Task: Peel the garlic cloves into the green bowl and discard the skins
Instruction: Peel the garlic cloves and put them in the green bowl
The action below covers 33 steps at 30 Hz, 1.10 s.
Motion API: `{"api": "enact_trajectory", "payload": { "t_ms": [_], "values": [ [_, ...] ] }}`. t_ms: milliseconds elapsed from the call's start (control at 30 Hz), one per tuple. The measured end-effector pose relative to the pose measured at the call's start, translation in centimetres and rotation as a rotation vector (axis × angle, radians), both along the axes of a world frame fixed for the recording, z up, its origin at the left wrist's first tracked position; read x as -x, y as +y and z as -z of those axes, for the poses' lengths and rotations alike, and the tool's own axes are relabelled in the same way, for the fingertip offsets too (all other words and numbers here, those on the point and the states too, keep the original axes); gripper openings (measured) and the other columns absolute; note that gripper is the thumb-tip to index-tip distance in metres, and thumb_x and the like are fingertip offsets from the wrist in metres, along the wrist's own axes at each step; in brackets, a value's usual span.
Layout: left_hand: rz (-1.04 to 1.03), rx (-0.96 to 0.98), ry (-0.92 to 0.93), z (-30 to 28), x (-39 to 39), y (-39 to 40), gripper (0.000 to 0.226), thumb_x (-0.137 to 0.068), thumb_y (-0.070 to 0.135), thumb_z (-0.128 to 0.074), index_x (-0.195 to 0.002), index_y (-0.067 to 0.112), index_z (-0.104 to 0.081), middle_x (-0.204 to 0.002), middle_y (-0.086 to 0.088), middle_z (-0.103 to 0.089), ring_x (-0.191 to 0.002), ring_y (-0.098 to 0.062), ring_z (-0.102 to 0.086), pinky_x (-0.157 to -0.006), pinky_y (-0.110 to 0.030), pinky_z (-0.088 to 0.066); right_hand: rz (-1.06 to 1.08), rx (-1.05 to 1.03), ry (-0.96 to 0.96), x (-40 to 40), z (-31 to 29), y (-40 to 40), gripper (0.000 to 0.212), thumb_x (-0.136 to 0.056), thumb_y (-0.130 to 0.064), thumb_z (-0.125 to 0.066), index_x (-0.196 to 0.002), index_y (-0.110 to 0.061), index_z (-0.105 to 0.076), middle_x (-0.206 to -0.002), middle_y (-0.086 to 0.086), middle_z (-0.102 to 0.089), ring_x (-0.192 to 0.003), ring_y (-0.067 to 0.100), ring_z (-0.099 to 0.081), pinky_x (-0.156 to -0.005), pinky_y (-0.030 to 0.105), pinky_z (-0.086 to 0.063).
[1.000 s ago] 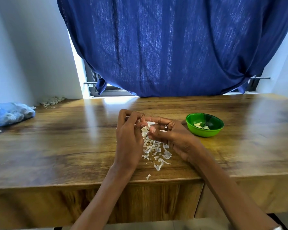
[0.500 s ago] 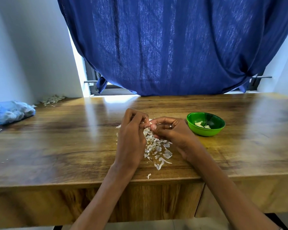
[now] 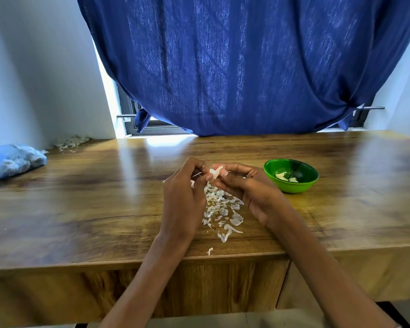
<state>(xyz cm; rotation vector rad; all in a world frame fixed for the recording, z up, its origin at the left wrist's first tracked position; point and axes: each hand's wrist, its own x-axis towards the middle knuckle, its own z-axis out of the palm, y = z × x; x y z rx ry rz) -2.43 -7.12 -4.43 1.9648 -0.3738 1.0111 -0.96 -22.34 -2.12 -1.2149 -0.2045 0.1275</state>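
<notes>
Both hands meet above the middle of the wooden table. My right hand pinches a pale garlic clove between thumb and fingers. My left hand has its fingers curled against the clove and pinches a thin strip of skin. Below the hands lies a pile of white garlic skins. The green bowl stands to the right of my right hand, with a few peeled cloves inside.
A blue plastic bag lies at the table's far left. A small heap of skins sits in the back left corner. A blue curtain hangs behind the table. One stray skin flake lies near the front edge.
The hands stay together over the skin pile, working on the clove. The fingers have shifted slightly and the clove now shows more between the fingertips.
</notes>
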Motion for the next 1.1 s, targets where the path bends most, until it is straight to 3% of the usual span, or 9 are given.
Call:
{"api": "enact_trajectory", "payload": {
  "t_ms": [200,333,400,467,533,667,833,1100],
  "values": [
    [-0.023,0.000,0.003,0.00,-0.07,0.13,0.016,-0.088,0.005,-0.076,-0.097,0.017,-0.076,-0.085,0.020,-0.070,-0.080,0.011,-0.064,-0.070,-0.001,-0.041,0.015,-0.112,0.048,-0.01,-0.29,-0.27,0.023,-0.089,0.006,-0.062,-0.106,-0.003,-0.073,-0.096,0.018,-0.076,-0.087,0.019,-0.076,-0.074,0.021,-0.061],
    [-0.062,-0.097,-0.006,0.13,0.04,0.31,0.037,-0.088,-0.013,-0.061,-0.106,0.013,-0.079,-0.097,0.009,-0.076,-0.090,0.008,-0.061,-0.079,0.004,-0.039,0.027,-0.094,0.044,0.14,-0.36,-0.16,0.023,-0.090,0.008,-0.061,-0.106,-0.003,-0.073,-0.095,0.017,-0.077,-0.085,0.019,-0.076,-0.075,0.021,-0.062],
    [-0.032,-0.121,0.012,0.31,-0.24,0.30,0.040,-0.087,-0.014,-0.060,-0.108,0.013,-0.079,-0.115,0.001,-0.074,-0.103,0.003,-0.062,-0.094,-0.006,-0.044,0.042,-0.084,0.034,0.24,-0.42,-0.10,0.021,-0.089,0.008,-0.063,-0.103,-0.003,-0.074,-0.094,0.018,-0.077,-0.082,0.018,-0.076,-0.073,0.020,-0.061],
    [-0.007,-0.103,0.041,0.44,-0.65,0.27,0.031,-0.089,-0.004,-0.068,-0.112,0.015,-0.078,-0.129,-0.004,-0.069,-0.116,-0.013,-0.064,-0.101,-0.028,-0.052,0.058,-0.073,0.030,0.30,-0.46,-0.02,0.018,-0.087,0.006,-0.066,-0.101,-0.002,-0.073,-0.093,0.019,-0.076,-0.081,0.018,-0.076,-0.071,0.019,-0.061],
    [0.016,-0.038,0.037,0.43,-0.65,0.28,0.027,-0.088,0.006,-0.076,-0.112,0.016,-0.077,-0.122,0.003,-0.067,-0.109,-0.012,-0.065,-0.091,-0.026,-0.057,0.065,-0.064,0.038,0.39,-0.50,0.07,0.017,-0.083,0.002,-0.069,-0.100,0.000,-0.072,-0.094,0.021,-0.076,-0.085,0.022,-0.076,-0.069,0.019,-0.060],
    [0.019,0.018,-0.045,0.01,-0.22,0.36,0.017,-0.083,0.009,-0.081,-0.098,0.013,-0.076,-0.100,0.008,-0.066,-0.089,-0.005,-0.065,-0.076,-0.016,-0.054,0.055,-0.026,0.028,0.30,-0.42,0.04,0.039,-0.068,-0.010,-0.074,-0.104,0.003,-0.071,-0.101,0.025,-0.074,-0.098,0.029,-0.074,-0.070,0.018,-0.060],
    [0.014,0.018,-0.072,-0.07,-0.04,0.35,0.016,-0.083,0.003,-0.079,-0.092,0.014,-0.072,-0.091,0.010,-0.064,-0.084,-0.001,-0.062,-0.070,-0.007,-0.046,-0.007,0.029,-0.001,0.22,-0.25,-0.01,0.031,-0.072,-0.017,-0.074,-0.098,0.000,-0.072,-0.096,0.017,-0.077,-0.081,0.014,-0.074,-0.069,0.016,-0.059],
    [0.090,0.074,-0.028,0.07,-0.24,0.15,0.021,-0.088,0.007,-0.076,-0.098,0.022,-0.064,-0.089,0.010,-0.068,-0.085,-0.008,-0.067,-0.070,-0.025,-0.055,-0.096,0.127,-0.020,0.43,-0.27,0.27,0.035,-0.072,-0.025,-0.073,-0.100,-0.003,-0.072,-0.087,0.008,-0.075,-0.078,0.011,-0.071,-0.070,0.016,-0.058]
  ]
}}
